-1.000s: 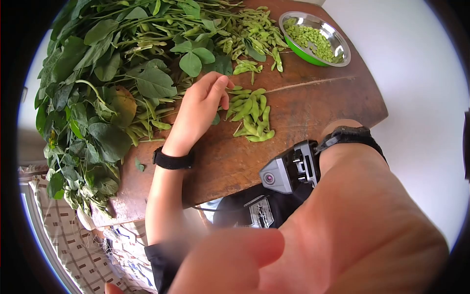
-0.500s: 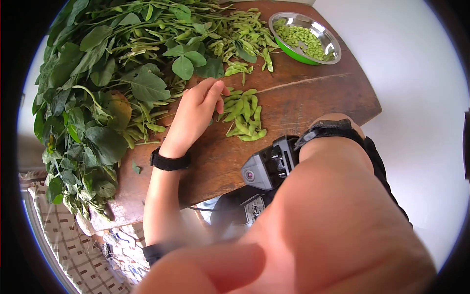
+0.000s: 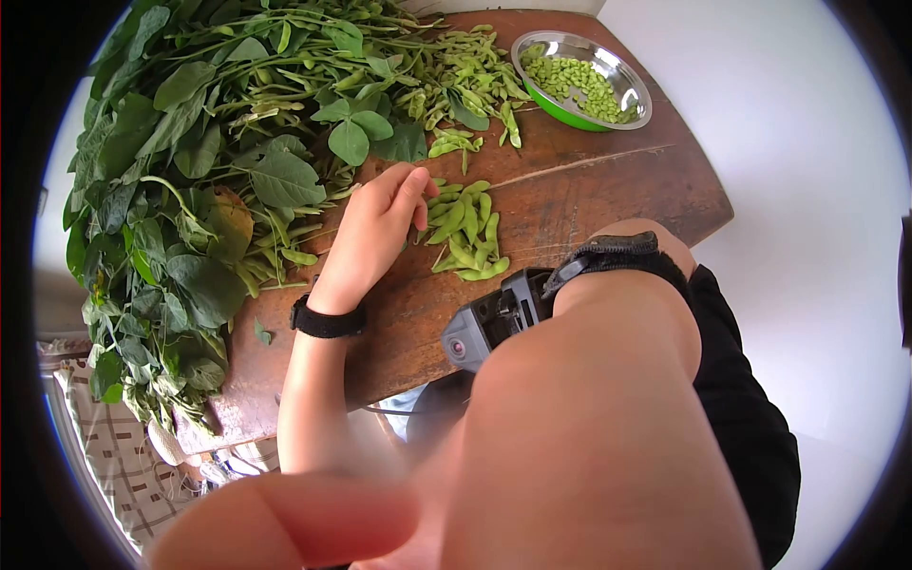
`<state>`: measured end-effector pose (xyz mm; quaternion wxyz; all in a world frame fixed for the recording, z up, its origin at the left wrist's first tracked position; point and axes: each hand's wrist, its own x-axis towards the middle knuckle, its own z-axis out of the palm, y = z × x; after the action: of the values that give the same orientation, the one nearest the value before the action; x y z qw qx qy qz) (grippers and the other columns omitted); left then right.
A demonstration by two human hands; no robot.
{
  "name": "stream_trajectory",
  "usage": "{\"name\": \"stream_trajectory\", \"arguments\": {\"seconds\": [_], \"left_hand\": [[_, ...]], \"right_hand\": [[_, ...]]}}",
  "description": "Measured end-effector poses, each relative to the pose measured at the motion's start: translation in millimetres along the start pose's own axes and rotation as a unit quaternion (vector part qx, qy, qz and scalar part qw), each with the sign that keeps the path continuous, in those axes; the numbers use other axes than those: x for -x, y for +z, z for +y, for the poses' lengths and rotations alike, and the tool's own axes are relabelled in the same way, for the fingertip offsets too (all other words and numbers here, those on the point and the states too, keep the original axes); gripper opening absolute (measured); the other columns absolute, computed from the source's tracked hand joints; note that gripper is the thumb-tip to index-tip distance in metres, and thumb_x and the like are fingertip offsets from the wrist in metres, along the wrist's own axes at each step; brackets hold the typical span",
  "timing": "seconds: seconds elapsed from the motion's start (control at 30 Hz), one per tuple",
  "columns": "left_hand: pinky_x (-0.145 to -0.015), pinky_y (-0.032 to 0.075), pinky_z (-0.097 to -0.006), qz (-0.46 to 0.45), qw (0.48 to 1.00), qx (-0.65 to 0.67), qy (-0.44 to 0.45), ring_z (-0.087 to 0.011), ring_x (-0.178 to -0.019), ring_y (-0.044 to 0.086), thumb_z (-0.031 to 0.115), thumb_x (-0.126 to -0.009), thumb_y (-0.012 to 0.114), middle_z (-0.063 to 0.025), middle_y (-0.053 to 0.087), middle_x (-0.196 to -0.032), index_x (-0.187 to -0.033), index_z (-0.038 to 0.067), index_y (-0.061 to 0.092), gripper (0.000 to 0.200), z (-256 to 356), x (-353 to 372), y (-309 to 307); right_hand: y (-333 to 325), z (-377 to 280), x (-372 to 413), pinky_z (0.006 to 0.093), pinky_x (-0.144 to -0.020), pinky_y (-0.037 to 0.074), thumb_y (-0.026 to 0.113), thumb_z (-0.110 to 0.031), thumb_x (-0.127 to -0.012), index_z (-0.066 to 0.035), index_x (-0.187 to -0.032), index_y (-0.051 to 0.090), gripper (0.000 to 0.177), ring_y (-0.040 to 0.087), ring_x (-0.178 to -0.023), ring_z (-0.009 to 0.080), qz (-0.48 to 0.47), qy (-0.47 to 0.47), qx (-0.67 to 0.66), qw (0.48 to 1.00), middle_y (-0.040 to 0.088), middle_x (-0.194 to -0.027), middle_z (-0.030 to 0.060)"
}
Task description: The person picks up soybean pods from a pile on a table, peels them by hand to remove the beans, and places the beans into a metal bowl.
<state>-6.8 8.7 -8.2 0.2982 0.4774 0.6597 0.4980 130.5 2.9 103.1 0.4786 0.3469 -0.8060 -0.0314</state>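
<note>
My left hand (image 3: 375, 228) rests on the table at the left edge of a small pile of green soybean pods (image 3: 465, 228). Its fingers are loosely bent, with the tips beside the pods and nothing visible in them. A black band (image 3: 328, 318) circles that wrist. My right hand (image 3: 532, 456) is raised very close to the camera, large and blurred across the bottom. One curved finger shows at lower left; the other fingertips are out of view. Its wrist carries a black strap (image 3: 617, 256) with a grey camera device (image 3: 475, 332).
Leafy soybean stalks (image 3: 190, 171) heap over the table's left side. More pods (image 3: 470, 71) lie at the back. A steel bowl (image 3: 641, 90) with a green outside holds shelled beans at the back right. The wooden table (image 3: 608, 190) meets a white wall (image 3: 760, 142).
My right hand and wrist device have shifted left and closer over the lower view. The left hand stays by the pods, and the whole view has moved slightly.
</note>
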Motion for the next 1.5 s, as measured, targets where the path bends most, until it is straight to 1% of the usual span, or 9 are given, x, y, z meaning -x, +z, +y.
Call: {"name": "stream_trajectory", "arguments": {"seconds": [0.5, 0.83, 0.97, 1.0, 1.03, 1.13, 1.27, 1.37, 1.5], "left_hand": [[-0.063, 0.041, -0.0246, -0.019, 0.999, -0.035, 0.002, -0.0089, -0.063, 0.05, 0.026, -0.103, 0.044, -0.0011, 0.054, -0.063, -0.092, 0.0, 0.062, 0.033, 5.8, 0.8, 4.1], [-0.06, 0.044, -0.0305, 0.001, 1.0, -0.023, -0.001, -0.0163, -0.058, 0.056, 0.025, -0.101, 0.048, -0.0064, 0.057, -0.061, -0.092, -0.001, 0.063, 0.031, 9.8, 4.8, 2.3], [-0.067, 0.048, -0.0384, 0.025, 0.997, -0.051, 0.056, -0.0323, -0.068, 0.063, 0.02, -0.098, 0.051, -0.0191, 0.064, -0.073, -0.095, -0.003, 0.06, 0.025, 13.6, 8.2, -2.3], [-0.069, 0.048, -0.0415, 0.01, 0.989, -0.033, 0.146, -0.0391, -0.075, 0.062, 0.016, -0.096, 0.053, -0.0228, 0.065, -0.079, -0.097, -0.004, 0.06, 0.021, 5.1, 6.9, -8.1], [-0.069, 0.048, -0.0415, 0.018, 0.989, -0.036, 0.14, -0.0391, -0.075, 0.062, 0.016, -0.096, 0.053, -0.0228, 0.065, -0.079, -0.097, -0.004, 0.06, 0.021, 3.9, 5.4, -9.3], [-0.057, 0.045, -0.0326, 0.063, 0.997, -0.002, 0.041, -0.0185, -0.056, 0.057, 0.015, -0.098, 0.05, -0.0094, 0.058, -0.062, -0.097, -0.001, 0.059, 0.018, 3.8, 0.5, -2.8], [-0.054, 0.042, -0.0284, 0.109, 0.993, 0.038, 0.039, -0.0122, -0.054, 0.052, 0.013, -0.099, 0.05, -0.0045, 0.057, -0.063, -0.104, 0.0, 0.056, 0.015, 1.7, -1.7, -3.5], [-0.053, 0.041, -0.0275, 0.146, 0.987, 0.021, 0.059, -0.0121, -0.054, 0.051, 0.01, -0.099, 0.049, -0.0043, 0.057, -0.063, -0.106, 0.001, 0.054, 0.013, 5.2, -2.0, -7.8], [-0.051, 0.039, -0.0268, 0.223, 0.953, -0.147, 0.142, -0.0096, -0.054, 0.049, 0.006, -0.097, 0.054, -0.0031, 0.056, -0.065, -0.111, 0.003, 0.052, 0.015, 18.4, -4.4, -14.5]], "right_hand": [[-3.2, 9.3, -7.7, 0.0271, -0.044, 0.034, 0.065, -0.018, -0.067, -0.01, -0.068, 0.051, 0.016, 0.047, -0.057, 0.0135, -0.013, -0.044, -0.019, 0.999, 0.051, -0.071, 0.0018], [-0.1, 21.8, -24.2, 0.0269, -0.044, 0.034, 0.065, -0.018, -0.066, -0.009, -0.068, 0.05, 0.017, 0.047, -0.057, 0.0134, -0.028, -0.119, -0.043, 0.992, 0.051, -0.07, 0.0018], [-6.2, 43.4, 25.4, 0.0249, -0.053, 0.044, 0.065, -0.014, -0.068, -0.009, -0.075, 0.058, 0.011, 0.056, -0.065, 0.0136, -0.073, 0.051, 0.018, 0.996, 0.058, -0.076, -0.0007], [-21.6, 57.7, 30.6, 0.0274, -0.055, 0.046, 0.065, -0.011, -0.069, -0.01, -0.079, 0.061, 0.01, 0.058, -0.067, 0.0158, -0.136, 0.07, 0.019, 0.988, 0.06, -0.08, 0.0006], [-31.3, 65.5, 42.6, 0.0335, -0.058, 0.049, 0.067, -0.009, -0.07, -0.009, -0.08, 0.063, 0.01, 0.061, -0.071, 0.02, -0.183, 0.181, 0.04, 0.966, 0.062, -0.085, 0.003], [-49.6, 84.7, 70.4, 0.0364, -0.07, 0.051, 0.064, -0.009, -0.085, -0.006, -0.093, 0.063, 0.009, 0.062, -0.079, 0.0274, -0.293, 0.322, 0.095, 0.895, 0.06, -0.087, 0.0079], [-39.5, 103.8, 125.0, 0.0367, -0.068, 0.052, 0.064, -0.015, -0.085, -0.006, -0.089, 0.061, 0.01, 0.063, -0.076, 0.0241, -0.348, 0.355, 0.063, 0.865, 0.058, -0.083, 0.0065], [-25.5, 111.6, 148.1, 0.0353, -0.069, 0.049, 0.062, -0.015, -0.089, -0.006, -0.098, 0.063, 0.013, 0.061, -0.078, 0.0247, -0.389, 0.438, -0.111, 0.803, 0.059, -0.088, 0.0073], [-10.7, 114.8, 155.4, 0.0359, -0.075, 0.049, 0.066, -0.023, -0.087, -0.006, -0.101, 0.062, 0.022, 0.062, -0.083, 0.0241, -0.405, 0.475, -0.291, 0.725, 0.059, -0.09, 0.0078]]}}
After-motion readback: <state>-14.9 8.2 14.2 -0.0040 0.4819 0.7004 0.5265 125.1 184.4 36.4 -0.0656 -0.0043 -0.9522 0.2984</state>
